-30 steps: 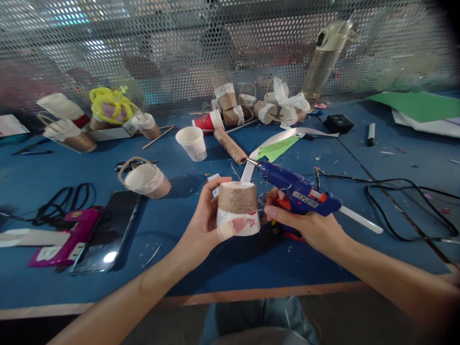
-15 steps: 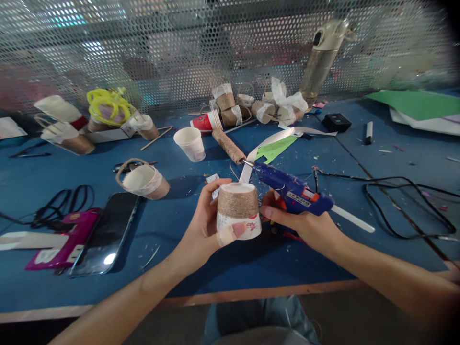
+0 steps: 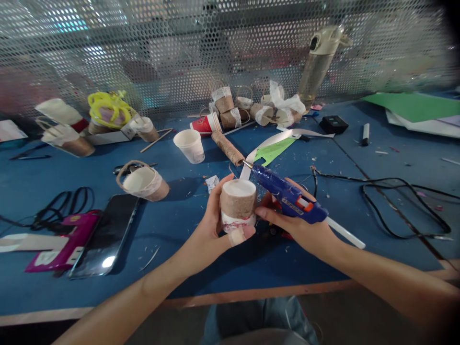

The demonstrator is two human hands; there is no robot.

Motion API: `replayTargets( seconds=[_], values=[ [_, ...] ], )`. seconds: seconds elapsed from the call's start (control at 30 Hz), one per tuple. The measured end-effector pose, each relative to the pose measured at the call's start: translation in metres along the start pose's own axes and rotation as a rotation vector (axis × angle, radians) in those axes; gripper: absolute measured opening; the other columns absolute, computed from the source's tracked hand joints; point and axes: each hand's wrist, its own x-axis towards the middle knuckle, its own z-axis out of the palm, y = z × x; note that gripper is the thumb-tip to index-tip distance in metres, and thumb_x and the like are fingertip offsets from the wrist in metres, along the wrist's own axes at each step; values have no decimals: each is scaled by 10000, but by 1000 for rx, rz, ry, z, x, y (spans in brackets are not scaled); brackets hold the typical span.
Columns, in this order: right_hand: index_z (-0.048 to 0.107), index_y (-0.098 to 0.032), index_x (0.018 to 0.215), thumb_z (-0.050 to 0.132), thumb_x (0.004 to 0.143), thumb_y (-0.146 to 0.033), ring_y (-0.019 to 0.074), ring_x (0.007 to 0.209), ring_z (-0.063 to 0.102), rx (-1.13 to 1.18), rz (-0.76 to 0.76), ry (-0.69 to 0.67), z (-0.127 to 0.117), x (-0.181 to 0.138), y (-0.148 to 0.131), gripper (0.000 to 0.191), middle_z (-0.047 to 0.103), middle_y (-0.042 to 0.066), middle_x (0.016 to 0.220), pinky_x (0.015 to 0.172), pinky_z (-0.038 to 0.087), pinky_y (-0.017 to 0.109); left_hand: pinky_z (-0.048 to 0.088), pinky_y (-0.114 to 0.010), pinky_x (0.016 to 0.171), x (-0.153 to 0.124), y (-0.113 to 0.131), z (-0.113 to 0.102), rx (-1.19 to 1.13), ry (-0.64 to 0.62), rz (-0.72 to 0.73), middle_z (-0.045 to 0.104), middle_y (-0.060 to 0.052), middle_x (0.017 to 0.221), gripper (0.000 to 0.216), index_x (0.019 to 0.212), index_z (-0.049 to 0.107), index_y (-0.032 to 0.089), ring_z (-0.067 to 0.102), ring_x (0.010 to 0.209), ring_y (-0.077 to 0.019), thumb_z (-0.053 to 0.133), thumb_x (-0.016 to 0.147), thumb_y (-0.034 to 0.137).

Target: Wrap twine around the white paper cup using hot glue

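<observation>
Holding a twine-wrapped cup (image 3: 237,205) in the left hand (image 3: 210,227), the person has the fingers curled round its back and a bandaged thumb pressed on the printed lower band, so most of the cup's far side is hidden. It looks bottom-up, and it's held up over the near middle of the blue tabletop (image 3: 251,261), not resting on it. The right hand (image 3: 300,229) is closed round the grip of a blue glue gun (image 3: 287,195) just right of the cup. The nozzle points up-left past the cup's top edge, and honestly it's hard to say if the tip touches anything. The trigger finger sits behind the gun body, so can't make that out either. A white glue stick (image 3: 345,233) pokes out the back. Off to the left a dark phone (image 3: 108,232) lies beside a pink thing (image 3: 64,242) that's too blurry to identify. A black cable (image 3: 395,184) loops off to the right.
</observation>
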Motion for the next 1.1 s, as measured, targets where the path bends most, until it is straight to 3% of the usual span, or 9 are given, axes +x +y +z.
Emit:
replayTargets(
  seconds=[0.2, 0.37, 0.47, 0.57, 0.7, 0.93, 1.1],
  values=[
    [632, -251, 842, 934, 710, -339, 152, 707, 672, 8, -37, 7, -2, 2, 0, 341, 738, -31, 830, 651, 575, 294, 504, -427, 1096, 2, 3, -1, -151, 104, -29, 603, -62, 1503, 800, 1480, 497, 351, 596, 1335, -330, 870, 774, 325],
    [622, -244, 789, 938, 699, -358, 171, 750, 702, -137, -79, 76, -8, 6, -12, 348, 735, -27, 794, 804, 603, 345, 578, -400, 936, 3, 14, -9, -401, 168, -16, 767, -90, 1206, 544, 1255, 708, 219, 716, 1091, -306, 831, 738, 336],
    [627, -249, 781, 899, 759, -336, 165, 729, 696, -166, -119, 53, -13, 4, -13, 287, 730, -26, 792, 787, 602, 338, 596, -366, 819, 5, 22, -13, -500, 161, -27, 779, -121, 1121, 464, 1178, 743, 146, 734, 937, -270, 782, 752, 324],
    [622, -269, 830, 869, 809, -298, 180, 760, 707, -129, -178, -52, -19, 1, -11, 250, 734, -24, 829, 725, 593, 335, 594, -350, 783, 6, 23, -13, -522, 138, -20, 777, -124, 1134, 460, 1180, 740, 152, 732, 936, -266, 773, 758, 334],
    [569, -272, 779, 785, 878, -264, 223, 798, 690, -125, -323, -237, -23, -1, -10, 238, 705, 11, 840, 737, 576, 394, 585, -394, 842, 3, 18, -11, -425, 104, 21, 789, -84, 1102, 459, 1218, 710, 221, 749, 938, -278, 784, 777, 327],
    [509, -265, 710, 706, 880, -209, 182, 629, 564, -270, -399, -223, -26, -1, -7, 266, 592, -9, 701, 620, 476, 357, 536, -502, 1036, -1, 12, -11, -304, 147, 72, 730, -81, 1301, 655, 1352, 601, 294, 671, 1238, -371, 840, 751, 394],
    [492, -259, 719, 662, 875, -186, 172, 614, 546, -361, -374, -279, -31, -4, -7, 243, 594, -3, 714, 576, 409, 343, 459, -493, 1141, -4, 3, -17, -217, 171, 113, 659, -73, 1422, 668, 1427, 566, 320, 584, 1352, -353, 815, 812, 396]
  ],
)
